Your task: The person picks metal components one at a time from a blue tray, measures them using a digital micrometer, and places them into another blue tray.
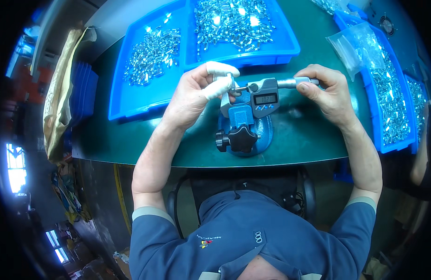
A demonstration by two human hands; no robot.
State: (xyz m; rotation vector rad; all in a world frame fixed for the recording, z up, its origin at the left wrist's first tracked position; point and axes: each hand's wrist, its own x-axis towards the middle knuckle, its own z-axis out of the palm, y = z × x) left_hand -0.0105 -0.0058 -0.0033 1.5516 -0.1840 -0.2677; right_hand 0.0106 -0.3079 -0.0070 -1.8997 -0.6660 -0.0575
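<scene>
A digital micrometer (268,87) with a small screen is clamped in a blue stand (264,133) with black knobs, near the table's front edge. My left hand (190,95), with white covers on thumb and forefinger, pinches a small shiny metal part (233,83) at the micrometer's measuring gap. The fingers partly hide that part, and whether both jaws touch it cannot be made out. On the right, the thumb and fingers of my right hand (331,91) are closed round the end of the micrometer's thimble (290,83).
Behind the micrometer, a blue tray (127,109) and a second blue tray (285,49) hold heaps of small metal parts. More parts fill a blue bin (373,105) at right, partly under clear plastic bags (348,51). Another person's arm (421,161) shows at the right edge. A brown paper sack (61,98) stands left.
</scene>
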